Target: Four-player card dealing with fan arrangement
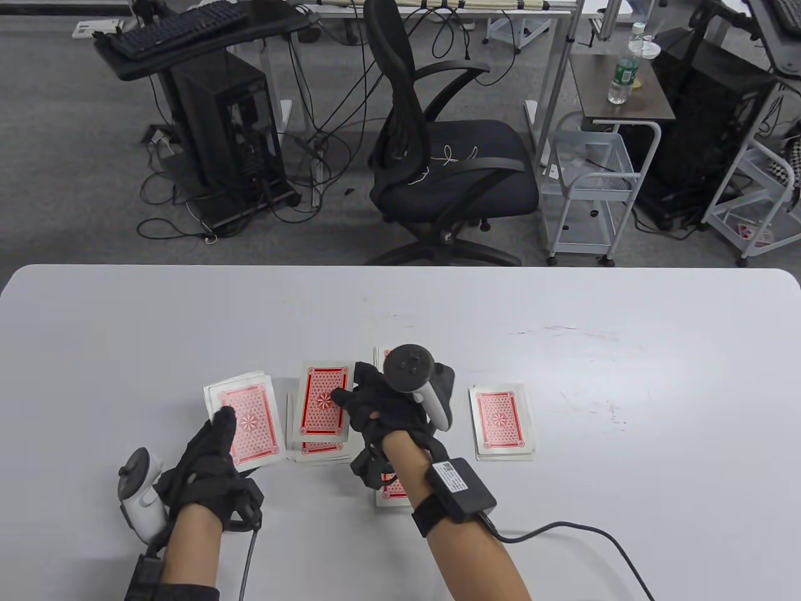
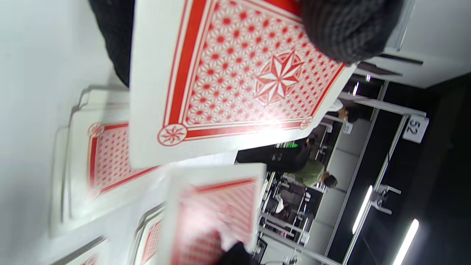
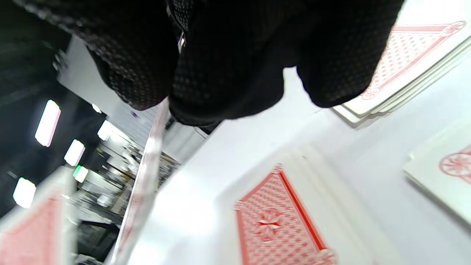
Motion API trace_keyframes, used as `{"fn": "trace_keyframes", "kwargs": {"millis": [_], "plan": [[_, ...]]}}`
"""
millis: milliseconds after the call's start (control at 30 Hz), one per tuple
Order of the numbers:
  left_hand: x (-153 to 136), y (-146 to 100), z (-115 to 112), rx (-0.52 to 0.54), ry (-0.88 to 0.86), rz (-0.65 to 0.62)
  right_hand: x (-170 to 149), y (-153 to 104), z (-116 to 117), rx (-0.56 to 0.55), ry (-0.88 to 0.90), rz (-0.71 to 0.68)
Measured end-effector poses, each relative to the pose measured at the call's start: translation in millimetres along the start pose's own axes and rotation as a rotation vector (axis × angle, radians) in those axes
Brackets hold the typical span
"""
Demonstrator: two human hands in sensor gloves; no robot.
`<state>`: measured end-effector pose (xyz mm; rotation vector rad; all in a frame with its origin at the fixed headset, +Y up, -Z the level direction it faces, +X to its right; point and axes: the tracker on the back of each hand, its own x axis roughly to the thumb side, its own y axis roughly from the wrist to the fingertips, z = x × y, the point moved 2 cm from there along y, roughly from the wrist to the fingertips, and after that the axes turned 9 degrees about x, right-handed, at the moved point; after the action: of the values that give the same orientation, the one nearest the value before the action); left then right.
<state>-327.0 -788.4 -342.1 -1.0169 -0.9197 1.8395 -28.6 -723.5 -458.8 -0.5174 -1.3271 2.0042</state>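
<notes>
White table point(image 1: 125, 325), right hand point(image 1: 388, 413) pinch grip on single card point(image 1: 324, 400).

Bare counter point(image 1: 626, 325) behind and to both sides of the card piles, far-right pile point(image 1: 502, 421) standing apart with a passable gap, middle piles point(image 1: 320, 432) crowded together under the right hand point(image 1: 388, 413)

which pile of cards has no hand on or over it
The far-right pile: it lies alone on the table, clear of both hands, right of the right hand.

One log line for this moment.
left hand: holds red-backed card deck | right hand: holds single red-backed card above pile | far-right pile: untouched
</notes>
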Motion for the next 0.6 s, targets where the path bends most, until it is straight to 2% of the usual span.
{"fn": "trace_keyframes", "kwargs": {"millis": [167, 300, 367, 467, 600], "plan": [[-2.0, 1.3, 2.4, 0.002, -0.001, 0.013, 15.5, 35.2, 35.9, 0.078, -0.392, 0.136], [-1.3, 1.0, -2.0, -0.007, 0.030, 0.004, 21.2, 44.6, 58.8, 0.048, -0.774, 0.227], [-1.9, 1.2, -4.4, -0.012, 0.046, 0.005, 20.9, 44.7, 64.5, 0.053, -0.860, 0.246], [-3.2, 0.8, -8.7, -0.028, 0.049, 0.005, 21.0, 40.9, 61.5, 0.055, -0.804, 0.208], [-3.1, -2.1, -14.9, -0.046, 0.053, -0.007, 26.3, 22.3, 36.9, 0.072, -0.491, 0.108]]}}
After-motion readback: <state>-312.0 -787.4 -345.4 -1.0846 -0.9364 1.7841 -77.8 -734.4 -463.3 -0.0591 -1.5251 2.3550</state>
